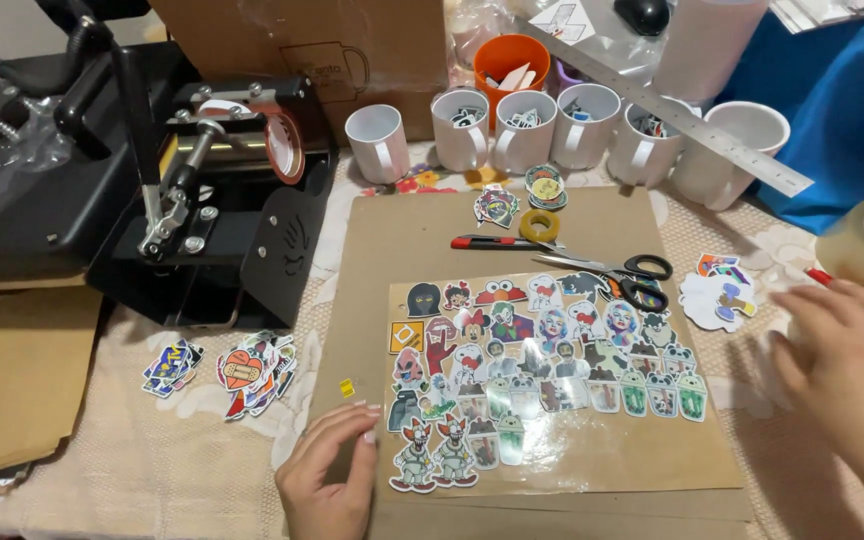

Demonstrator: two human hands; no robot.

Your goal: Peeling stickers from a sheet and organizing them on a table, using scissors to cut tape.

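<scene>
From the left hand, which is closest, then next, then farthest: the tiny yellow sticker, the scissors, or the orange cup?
From the left hand at the bottom edge:
1. Tiny yellow sticker, just above the fingers on the brown board.
2. Scissors, up and to the right, above the sticker sheet.
3. Orange cup, far back behind the white mugs.

I am looking down at a home craft workshop. A black heat press (202, 190) stands on a desk (152, 450) covered with a lace cloth. Plain white mugs (522, 130) sit in a row beside scissors (617, 275), a metal ruler (672, 110) and many colourful stickers (542, 370) on brown card (412, 240).
</scene>
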